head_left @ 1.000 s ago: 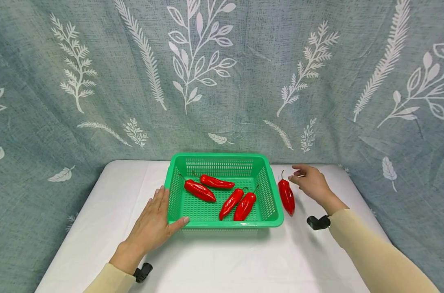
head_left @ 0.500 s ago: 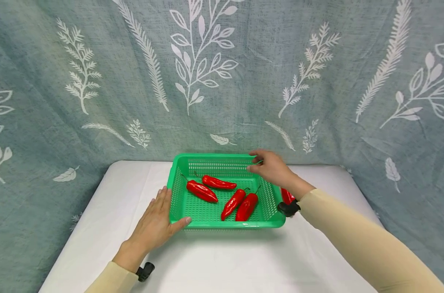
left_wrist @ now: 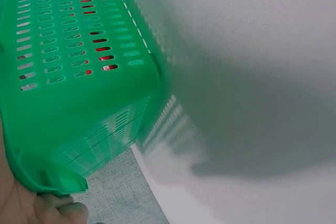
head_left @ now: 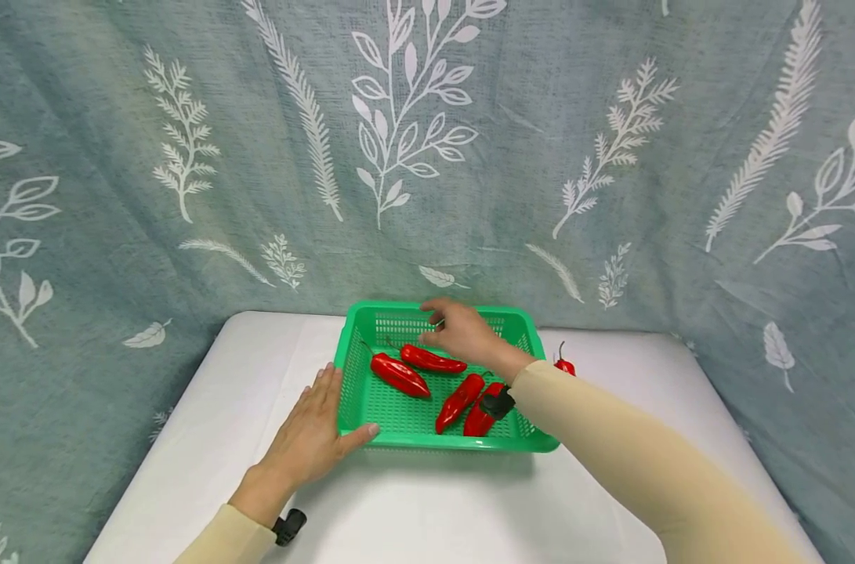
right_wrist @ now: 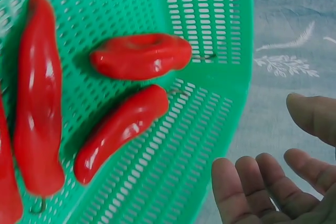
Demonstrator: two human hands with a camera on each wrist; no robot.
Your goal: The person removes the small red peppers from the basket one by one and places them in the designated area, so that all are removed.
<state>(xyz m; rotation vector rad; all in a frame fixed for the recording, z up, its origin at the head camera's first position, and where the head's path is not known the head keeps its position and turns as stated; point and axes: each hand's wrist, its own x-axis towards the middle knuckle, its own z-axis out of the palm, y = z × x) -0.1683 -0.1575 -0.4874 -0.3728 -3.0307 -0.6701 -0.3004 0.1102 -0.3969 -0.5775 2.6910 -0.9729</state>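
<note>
A green plastic basket with slotted walls stands on the white table, holding several red chili peppers. My left hand rests at its near left corner, straight fingers along the left side and thumb over the front rim. Above the basket's back part is my right hand, fingers loosely bent and nothing held. It hovers over the back pepper. The right wrist view shows its fingertips apart from the thumb, with a pepper lying below in the basket. My right forearm partly hides another pepper.
One more red pepper lies on the table just right of the basket, mostly hidden behind my right sleeve. A grey-green curtain with white leaf prints hangs behind the table.
My right hand has moved left from beside the pepper outside the basket to above the basket's back part. The left hand keeps its place at the corner. The head view has shifted slightly.
</note>
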